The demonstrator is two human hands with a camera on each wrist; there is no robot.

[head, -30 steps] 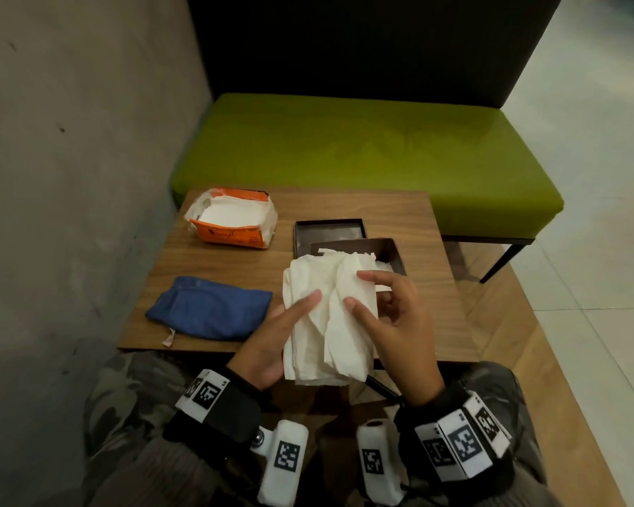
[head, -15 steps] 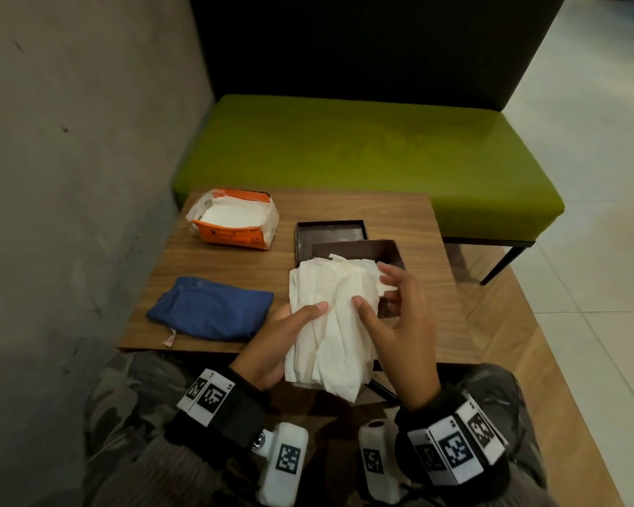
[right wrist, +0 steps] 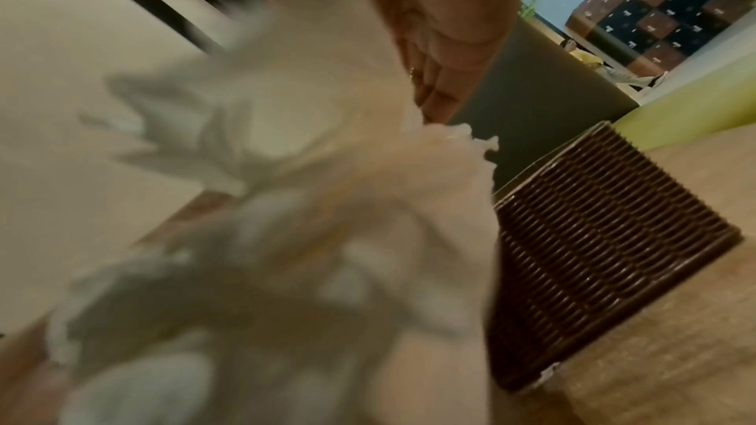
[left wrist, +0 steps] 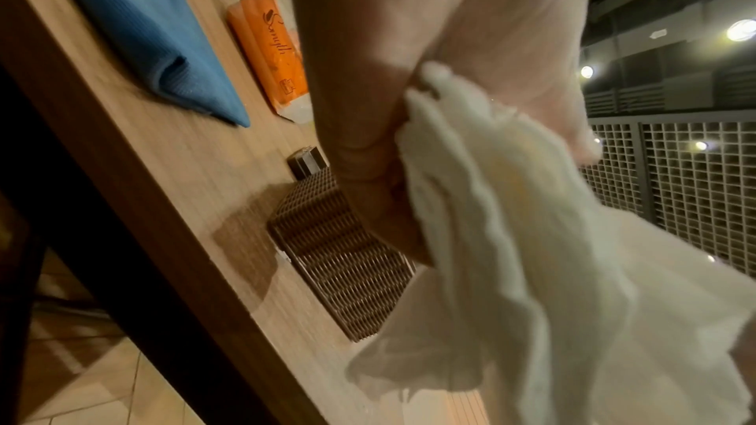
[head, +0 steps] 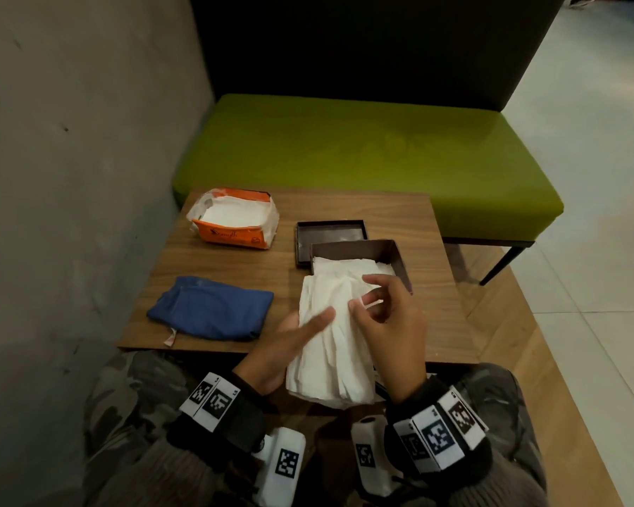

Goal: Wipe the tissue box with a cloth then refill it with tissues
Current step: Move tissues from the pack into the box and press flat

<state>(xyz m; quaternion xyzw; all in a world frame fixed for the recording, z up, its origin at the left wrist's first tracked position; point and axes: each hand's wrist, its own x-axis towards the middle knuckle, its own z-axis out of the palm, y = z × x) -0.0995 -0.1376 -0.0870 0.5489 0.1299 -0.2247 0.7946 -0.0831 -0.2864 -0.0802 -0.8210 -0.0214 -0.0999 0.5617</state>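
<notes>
I hold a stack of white tissues [head: 326, 345] [left wrist: 532, 238] [right wrist: 286, 206] in both hands at the table's near edge. My left hand [head: 308, 323] supports it from the left, thumb on top and fingers beneath. At the stack's right edge my right hand [head: 366, 294] pinches it between thumb and curled fingers. The stack's far end reaches over the open dark brown woven tissue box [head: 399, 261] [left wrist: 339, 254] [right wrist: 593, 238], where white tissue shows inside. The box's lid [head: 330, 234] lies just behind it. A folded blue cloth [head: 209, 309] [left wrist: 143, 28] rests on the table to the left.
An opened orange tissue pack [head: 235, 221] [left wrist: 270, 54] sits at the far left of the small wooden table [head: 399, 214]. A green bench [head: 363, 148] stands behind the table, and a grey wall [head: 70, 177] runs along the left. My knees are under the near edge.
The tissue stack has tipped from fairly upright to flatter and moved forward, its far end now over the box. Both hands kept their hold and moved with it.
</notes>
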